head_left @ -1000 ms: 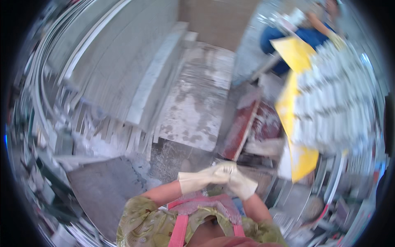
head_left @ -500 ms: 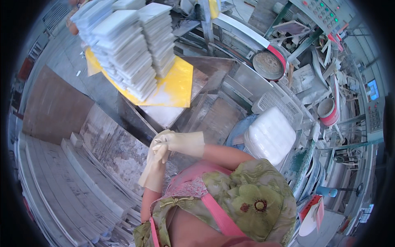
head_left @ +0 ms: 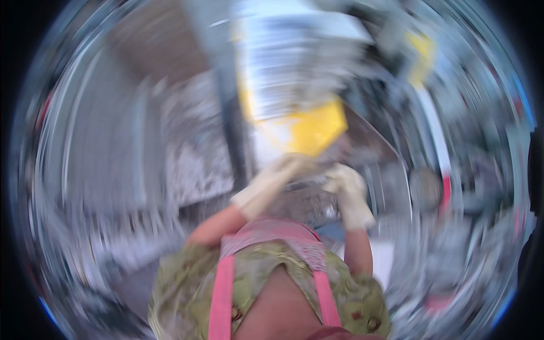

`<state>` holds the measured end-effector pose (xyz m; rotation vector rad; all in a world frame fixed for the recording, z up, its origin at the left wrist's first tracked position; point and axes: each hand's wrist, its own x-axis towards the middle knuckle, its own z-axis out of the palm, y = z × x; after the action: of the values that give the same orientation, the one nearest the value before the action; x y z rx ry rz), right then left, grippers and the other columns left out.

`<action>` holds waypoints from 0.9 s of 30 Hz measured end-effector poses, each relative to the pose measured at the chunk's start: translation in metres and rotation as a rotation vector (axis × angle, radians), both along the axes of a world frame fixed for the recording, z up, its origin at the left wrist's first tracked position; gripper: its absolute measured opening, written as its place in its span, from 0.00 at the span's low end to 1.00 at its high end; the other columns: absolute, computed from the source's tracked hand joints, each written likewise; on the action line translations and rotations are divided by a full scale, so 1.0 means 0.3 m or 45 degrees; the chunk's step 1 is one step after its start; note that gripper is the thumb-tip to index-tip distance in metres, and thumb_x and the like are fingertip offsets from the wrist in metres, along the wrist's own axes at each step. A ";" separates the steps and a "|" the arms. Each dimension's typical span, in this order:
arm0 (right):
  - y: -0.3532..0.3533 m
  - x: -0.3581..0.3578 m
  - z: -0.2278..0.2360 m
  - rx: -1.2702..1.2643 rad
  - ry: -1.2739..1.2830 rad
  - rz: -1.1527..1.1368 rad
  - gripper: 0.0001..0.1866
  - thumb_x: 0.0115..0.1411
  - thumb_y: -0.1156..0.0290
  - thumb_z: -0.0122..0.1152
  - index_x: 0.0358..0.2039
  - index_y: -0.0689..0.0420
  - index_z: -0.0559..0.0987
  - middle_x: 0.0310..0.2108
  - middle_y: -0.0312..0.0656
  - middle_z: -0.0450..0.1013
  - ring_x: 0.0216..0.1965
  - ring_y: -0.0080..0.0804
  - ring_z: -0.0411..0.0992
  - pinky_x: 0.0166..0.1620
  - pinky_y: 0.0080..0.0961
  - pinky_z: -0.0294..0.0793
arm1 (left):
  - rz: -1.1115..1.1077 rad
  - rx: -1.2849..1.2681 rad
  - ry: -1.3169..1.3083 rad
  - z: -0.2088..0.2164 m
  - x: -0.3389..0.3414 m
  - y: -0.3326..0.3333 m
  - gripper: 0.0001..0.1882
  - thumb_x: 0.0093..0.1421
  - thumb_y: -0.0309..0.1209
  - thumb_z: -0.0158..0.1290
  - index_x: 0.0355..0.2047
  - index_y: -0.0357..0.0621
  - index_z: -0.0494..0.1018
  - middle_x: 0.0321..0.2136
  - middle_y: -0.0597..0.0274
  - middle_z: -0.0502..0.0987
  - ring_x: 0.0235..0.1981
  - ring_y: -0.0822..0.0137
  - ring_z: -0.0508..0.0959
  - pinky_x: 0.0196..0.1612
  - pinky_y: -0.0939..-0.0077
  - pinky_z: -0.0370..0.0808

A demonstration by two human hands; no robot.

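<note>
Both my hands wear cream rubber gloves, and the whole view is smeared by motion. In front of my chest, my left hand (head_left: 286, 169) reaches toward the near edge of a yellow sheet (head_left: 318, 129). Just to its right is my right hand (head_left: 344, 182), its fingers seemingly bent. Blur hides the fingertips of both hands, and I cannot make out anything held. Beyond them, tall stacks of thin white slabs (head_left: 277, 65) stand on the yellow sheet.
Long grey pieces (head_left: 102, 136) lie at the left, beside a stained board (head_left: 195, 136) and a brown panel (head_left: 156, 42). At the right are a round pan-like part (head_left: 425, 187) and a white bar with a red end (head_left: 435, 130). A white seat-like thing (head_left: 385, 258) is by my right elbow.
The view has swung round, so the slab stacks now sit nearer the middle. My hands, clasped together before, have come apart and lie side by side.
</note>
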<state>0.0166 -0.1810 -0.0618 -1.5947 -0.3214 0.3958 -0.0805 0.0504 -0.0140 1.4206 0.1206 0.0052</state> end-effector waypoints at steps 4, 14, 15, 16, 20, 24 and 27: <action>-0.289 0.086 -0.048 0.033 0.371 -0.403 0.29 0.73 0.49 0.45 0.53 0.65 0.78 0.35 0.44 0.78 0.40 0.33 0.77 0.50 0.31 0.77 | -0.049 -0.272 0.010 0.007 0.092 -0.040 0.17 0.68 0.41 0.53 0.45 0.38 0.76 0.39 0.61 0.81 0.43 0.73 0.80 0.50 0.81 0.74; -0.832 0.087 -0.030 -0.487 -0.116 -0.552 0.25 0.72 0.61 0.47 0.59 0.68 0.72 0.60 0.53 0.70 0.59 0.37 0.70 0.63 0.30 0.67 | -0.280 -0.287 0.139 -0.053 0.310 -0.195 0.17 0.70 0.44 0.51 0.31 0.45 0.75 0.24 0.72 0.76 0.23 0.81 0.71 0.32 0.82 0.68; -0.880 0.118 -0.035 -0.661 -0.083 -0.661 0.24 0.72 0.62 0.47 0.58 0.68 0.74 0.60 0.52 0.70 0.58 0.36 0.70 0.63 0.29 0.67 | -0.303 -0.276 0.164 -0.030 0.319 -0.192 0.18 0.70 0.46 0.51 0.30 0.46 0.75 0.23 0.73 0.75 0.22 0.81 0.69 0.31 0.82 0.68; -0.937 0.166 -0.032 -0.786 -0.097 -0.696 0.23 0.72 0.62 0.47 0.56 0.67 0.75 0.60 0.51 0.70 0.58 0.35 0.70 0.63 0.28 0.67 | -0.330 -0.298 0.161 -0.005 0.331 -0.187 0.20 0.70 0.47 0.49 0.30 0.46 0.75 0.23 0.73 0.75 0.22 0.81 0.69 0.31 0.81 0.68; -1.162 0.404 -0.037 -1.115 -0.307 -0.784 0.22 0.72 0.62 0.48 0.56 0.68 0.76 0.57 0.53 0.73 0.57 0.41 0.71 0.62 0.33 0.68 | -0.365 -0.086 0.274 0.069 0.396 -0.223 0.25 0.73 0.51 0.43 0.29 0.46 0.76 0.23 0.72 0.74 0.25 0.79 0.69 0.32 0.80 0.68; -1.355 0.597 -0.015 -0.955 -0.307 -0.787 0.27 0.68 0.63 0.57 0.63 0.62 0.70 0.60 0.55 0.71 0.59 0.44 0.70 0.64 0.37 0.65 | -0.332 0.021 0.189 0.040 0.565 -0.398 0.26 0.73 0.48 0.41 0.30 0.42 0.78 0.26 0.68 0.76 0.31 0.74 0.75 0.39 0.77 0.72; -1.475 0.724 -0.003 -0.973 -0.425 -0.685 0.30 0.63 0.70 0.58 0.66 0.61 0.67 0.63 0.52 0.68 0.63 0.40 0.67 0.66 0.33 0.61 | -0.198 -0.046 0.005 -0.003 0.701 -0.565 0.23 0.73 0.45 0.44 0.35 0.38 0.79 0.26 0.63 0.80 0.29 0.72 0.78 0.41 0.78 0.73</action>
<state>0.2339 -0.6234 -0.0626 -2.4128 0.0372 -0.2056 0.1296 -0.1192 -0.0149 1.3905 0.0131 -0.1270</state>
